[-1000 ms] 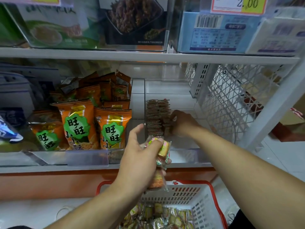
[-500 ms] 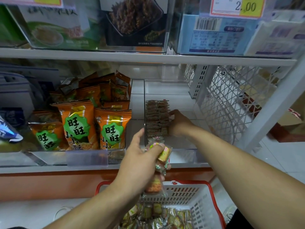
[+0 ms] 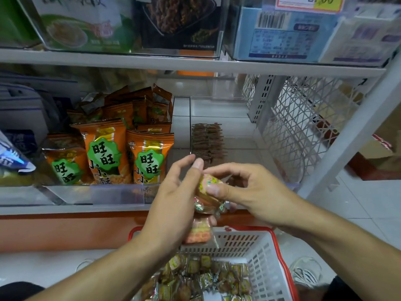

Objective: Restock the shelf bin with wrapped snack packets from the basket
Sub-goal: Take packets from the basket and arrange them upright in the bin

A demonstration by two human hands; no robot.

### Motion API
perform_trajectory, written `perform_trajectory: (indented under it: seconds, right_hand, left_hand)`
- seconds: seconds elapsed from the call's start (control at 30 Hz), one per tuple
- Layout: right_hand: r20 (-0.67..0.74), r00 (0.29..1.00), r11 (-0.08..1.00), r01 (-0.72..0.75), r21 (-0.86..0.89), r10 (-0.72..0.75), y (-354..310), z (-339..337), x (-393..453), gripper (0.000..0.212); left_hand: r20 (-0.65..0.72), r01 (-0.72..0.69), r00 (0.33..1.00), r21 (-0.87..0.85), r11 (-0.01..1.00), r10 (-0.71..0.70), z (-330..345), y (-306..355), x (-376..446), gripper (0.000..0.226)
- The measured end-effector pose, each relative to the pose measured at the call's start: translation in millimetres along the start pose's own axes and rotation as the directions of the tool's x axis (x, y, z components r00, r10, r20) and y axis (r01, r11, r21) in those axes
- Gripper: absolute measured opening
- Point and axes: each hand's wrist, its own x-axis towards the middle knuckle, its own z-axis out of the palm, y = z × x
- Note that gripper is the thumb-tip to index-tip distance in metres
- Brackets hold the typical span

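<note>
clear bin (image 3: 227, 111) open right of packet row (image 3: 207, 142), orange bags (image 3: 121, 144) crowding left

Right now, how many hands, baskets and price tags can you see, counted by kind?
Hands: 2 (left hand, right hand)
Basket: 1
Price tag: 1
Total: 4

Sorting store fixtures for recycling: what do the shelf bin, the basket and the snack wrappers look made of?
Shelf bin: clear, glossy rigid plastic, likely acrylic; the shelf shows through its walls. Basket: moulded white plastic with slotted walls and a red rim. Snack packets gripped by both hands: thin, shiny, crinkled film, partly transparent.
</note>
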Motion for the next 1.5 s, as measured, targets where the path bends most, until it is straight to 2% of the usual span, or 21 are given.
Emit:
perform_trajectory:
  seconds: [0.1, 0.17, 0.23, 0.27, 0.3, 0.37, 0.43, 0.5, 0.57, 0.67, 0.73, 0.83, 0.93, 1.0, 1.07, 1.17, 1.33, 1.4, 1.43, 1.47, 1.5]
  right_hand:
    - [-0.081, 0.997, 0.998, 0.017, 0.065, -0.012, -6, -2, -7, 0.032]
    - [-0.196, 0.98, 0.987, 0.058, 0.151, -0.028, -8, -3, -10, 0.036]
    - [-0.266, 0.964, 0.949, 0.067, 0.309, 0.018, -11, -6, -11, 0.043]
    - [-0.253, 0.965, 0.908, 0.043, 0.416, 0.07, -14, -8, -12, 0.046]
    - [-0.205, 0.97, 0.848, -0.003, 0.531, 0.132, -17, -10, -13, 0.048]
    - [-0.045, 0.969, 0.688, -0.139, 0.712, 0.242, -20, -12, -17, 0.048]
    - [0.114, 0.945, 0.54, -0.271, 0.797, 0.307, -18, -8, -23, 0.044]
    - [0.249, 0.919, 0.425, -0.366, 0.828, 0.306, -15, 1, -30, 0.051]
    - [0.338, 0.9, 0.38, -0.425, 0.822, 0.276, -13, 11, -35, 0.059]
    - [0.39, 0.887, 0.345, -0.456, 0.82, 0.246, -12, 21, -38, 0.041]
    - [0.381, 0.882, 0.35, -0.463, 0.815, 0.279, -11, 21, -38, 0.031]
    - [0.382, 0.886, 0.359, -0.458, 0.813, 0.264, -13, 16, -36, 0.039]
    - [0.398, 0.892, 0.429, -0.453, 0.782, 0.216, -13, 15, -37, 0.051]
    - [0.365, 0.906, 0.489, -0.422, 0.763, 0.213, -13, 16, -37, 0.051]
    - [0.302, 0.923, 0.524, -0.385, 0.76, 0.24, -13, 16, -36, 0.048]
    - [0.205, 0.946, 0.579, -0.316, 0.752, 0.25, -13, 13, -34, 0.048]
    - [0.088, 0.969, 0.694, -0.227, 0.683, 0.231, -10, 7, -30, 0.045]
    - [-0.08, 0.986, 0.861, -0.085, 0.501, 0.144, -7, 4, -30, 0.044]
    - [-0.215, 0.976, 0.961, 0.027, 0.276, 0.034, -5, 1, -30, 0.041]
    - [-0.316, 0.94, 0.99, 0.138, -0.004, -0.132, -5, -1, -31, 0.036]
    - [-0.329, 0.892, 0.939, 0.233, -0.255, -0.31, -4, -4, -32, 0.034]
  left_hand:
    - [0.018, -0.011, 1.0, -0.017, 1.0, 0.011, 2, 6, -3, 0.05]
    - [-0.037, -0.05, 0.998, -0.025, 0.998, 0.049, 3, 8, -2, 0.052]
    - [-0.091, -0.118, 0.989, -0.031, 0.993, 0.115, 2, 7, 2, 0.043]
    - [-0.106, -0.164, 0.981, -0.029, 0.986, 0.16, 2, 6, 3, 0.031]
    - [-0.114, -0.216, 0.97, -0.011, 0.976, 0.213, 1, 6, 2, 0.024]
    - [-0.128, -0.331, 0.932, 0.083, 0.94, 0.339, -3, 5, 1, 0.037]
    - [-0.115, -0.438, 0.88, 0.173, 0.882, 0.46, -6, 5, 0, 0.052]
    - [-0.069, -0.526, 0.834, 0.206, 0.825, 0.548, -7, 4, 1, 0.061]
    - [-0.03, -0.581, 0.795, 0.249, 0.775, 0.606, -6, 1, 2, 0.069]
    - [0.053, -0.627, 0.766, 0.28, 0.727, 0.64, -4, -3, 3, 0.076]
    - [0.136, -0.661, 0.742, 0.307, 0.684, 0.656, -3, -5, 1, 0.074]
    - [0.216, -0.694, 0.714, 0.346, 0.631, 0.666, -1, -7, -1, 0.067]
    - [0.206, -0.69, 0.712, 0.38, 0.616, 0.671, 2, -5, -2, 0.057]
    - [0.166, -0.669, 0.722, 0.417, 0.616, 0.672, 4, -5, -3, 0.05]
    - [0.105, -0.616, 0.747, 0.478, 0.626, 0.656, 5, -5, -3, 0.047]
    - [0.06, -0.501, 0.831, 0.512, 0.697, 0.554, 4, -4, -1, 0.051]
    - [0.202, -0.471, 0.875, 0.559, 0.682, 0.439, 5, -6, -2, 0.061]
    - [0.121, -0.37, 0.925, 0.498, 0.784, 0.359, 6, -4, -3, 0.061]
    - [0.04, -0.269, 0.959, 0.443, 0.855, 0.281, 6, -1, -3, 0.06]
    - [-0.014, -0.144, 0.987, 0.369, 0.918, 0.161, 7, 2, -1, 0.06]
    - [-0.002, -0.009, 1.0, 0.287, 0.958, 0.01, 8, 7, 1, 0.062]
